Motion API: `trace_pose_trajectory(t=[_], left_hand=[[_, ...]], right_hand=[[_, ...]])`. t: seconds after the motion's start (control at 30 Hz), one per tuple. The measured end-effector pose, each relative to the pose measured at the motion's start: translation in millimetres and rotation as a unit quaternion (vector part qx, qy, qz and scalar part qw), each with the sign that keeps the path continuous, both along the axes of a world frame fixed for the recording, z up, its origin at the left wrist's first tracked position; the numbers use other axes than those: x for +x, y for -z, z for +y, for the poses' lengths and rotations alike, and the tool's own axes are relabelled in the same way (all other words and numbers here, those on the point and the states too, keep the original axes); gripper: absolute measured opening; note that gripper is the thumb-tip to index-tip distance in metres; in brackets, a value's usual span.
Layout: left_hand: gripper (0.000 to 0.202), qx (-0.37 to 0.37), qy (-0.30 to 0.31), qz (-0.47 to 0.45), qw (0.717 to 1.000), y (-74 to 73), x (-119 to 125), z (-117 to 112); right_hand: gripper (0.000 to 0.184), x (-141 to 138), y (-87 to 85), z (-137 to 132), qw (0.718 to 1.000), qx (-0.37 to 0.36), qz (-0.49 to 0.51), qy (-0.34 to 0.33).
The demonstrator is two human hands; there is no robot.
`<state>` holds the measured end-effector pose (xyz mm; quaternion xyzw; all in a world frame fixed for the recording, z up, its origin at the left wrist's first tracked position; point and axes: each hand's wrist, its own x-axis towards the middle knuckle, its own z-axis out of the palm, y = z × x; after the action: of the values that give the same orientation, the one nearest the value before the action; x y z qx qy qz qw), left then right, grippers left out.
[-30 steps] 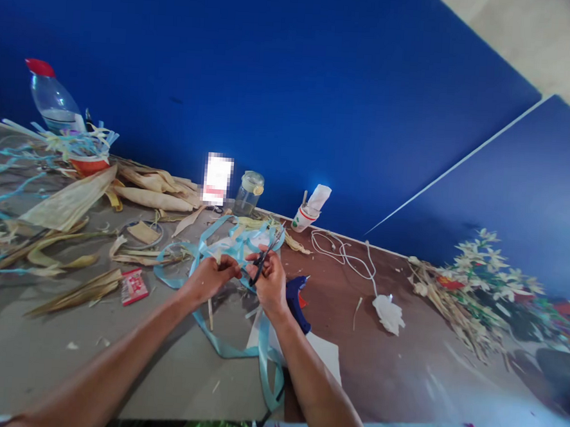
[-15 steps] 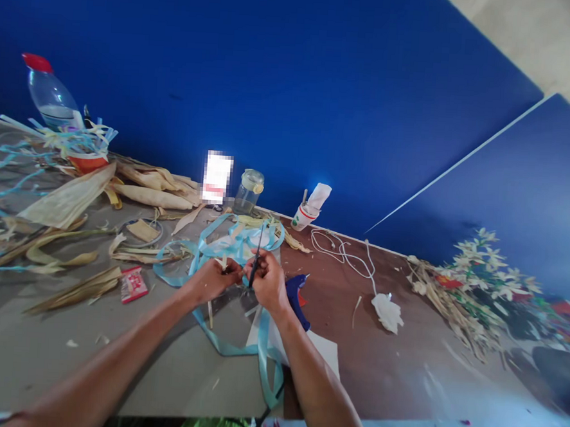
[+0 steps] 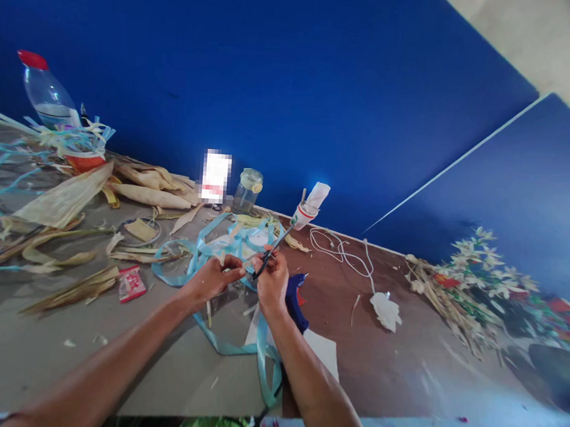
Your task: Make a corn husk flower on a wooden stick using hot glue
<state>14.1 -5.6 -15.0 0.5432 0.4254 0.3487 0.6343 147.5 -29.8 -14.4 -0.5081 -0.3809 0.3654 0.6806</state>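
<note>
My right hand (image 3: 272, 280) is closed round a pair of dark scissors (image 3: 277, 244), their blades pointing up and to the right. Thumb and fingers of my left hand (image 3: 216, 279) pinch a small pale strip (image 3: 247, 263) that looks like dried husk and reaches toward my right fingertips. Whether the right fingers also touch the strip, I cannot tell. Loops of light blue ribbon (image 3: 201, 244) lie behind and below both hands. A blue glue gun (image 3: 296, 304) rests just right of my right wrist, partly over a white sheet (image 3: 323, 351).
Dried corn husks (image 3: 153, 196) cover the left side, near a red candy packet (image 3: 130, 284) and a red-capped bottle (image 3: 51, 93). At the back stand a glass jar (image 3: 247, 192) and a paper cup (image 3: 304, 216). A white cable (image 3: 345, 256) and white flowers (image 3: 480, 257) lie rightward.
The scissors have swung from nearly upright to tilted rightward, and my right hand has shifted slightly right. My hands are a little farther apart, with the pale strip now visible between them.
</note>
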Motion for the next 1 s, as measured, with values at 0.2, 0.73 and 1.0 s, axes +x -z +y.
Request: trace_pose_trajectory(t=[0.2, 0.73, 1.0], left_hand=[[0.029, -0.024, -0.019, -0.069, 0.997, 1.8, 6.0, -1.1], [0.028, -0.078, -0.091, -0.167, 0.979, -8.4, -1.6, 4.1], [0.024, -0.028, -0.103, -0.117, 0.987, -16.8, -15.3, 10.5]], right_hand=[[0.039, -5.7, 2.4, -1.4, 1.000, 0.002, 0.020, -0.021], [0.039, -9.1, 9.1, -4.3, 0.997, -0.015, -0.065, -0.047], [0.041, 5.4, 7.1, -12.3, 0.963, -0.061, -0.205, -0.163]])
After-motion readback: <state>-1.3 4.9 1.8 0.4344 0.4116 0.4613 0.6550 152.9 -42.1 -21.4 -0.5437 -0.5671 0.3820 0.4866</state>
